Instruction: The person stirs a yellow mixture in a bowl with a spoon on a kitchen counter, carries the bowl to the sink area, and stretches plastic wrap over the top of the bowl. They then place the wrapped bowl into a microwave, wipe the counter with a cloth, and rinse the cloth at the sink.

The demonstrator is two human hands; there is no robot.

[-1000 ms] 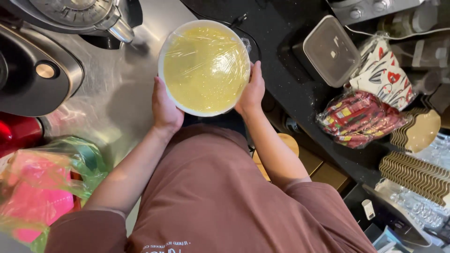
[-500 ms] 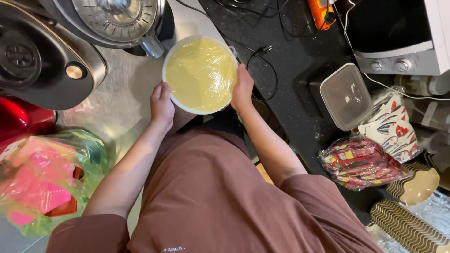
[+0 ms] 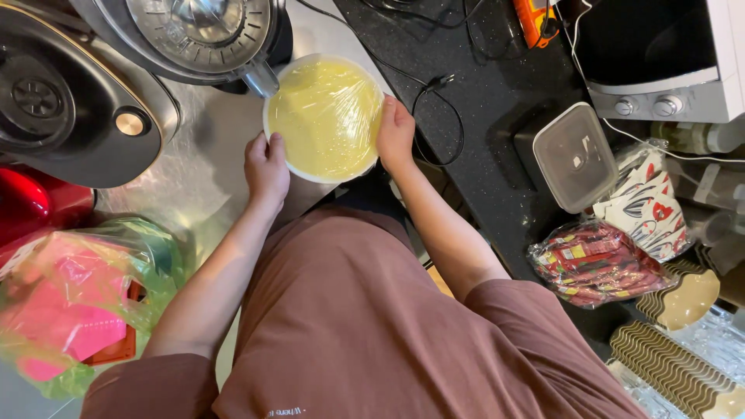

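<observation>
Two hands — left [image 3: 266, 164], right [image 3: 395, 133] — gripping one film-covered bowl [image 3: 324, 116]; one lidded container [image 3: 574, 157] nearby.

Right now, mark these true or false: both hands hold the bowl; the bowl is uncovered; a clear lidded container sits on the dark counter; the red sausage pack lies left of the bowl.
1. Both hands hold the bowl: true. The left hand and right hand grip the white bowl at opposite sides.
2. The bowl is uncovered: false. Clear film is stretched over its yellow contents.
3. A clear lidded container sits on the dark counter: true.
4. The red sausage pack lies left of the bowl: false. It lies to the right, beyond the right arm.
</observation>
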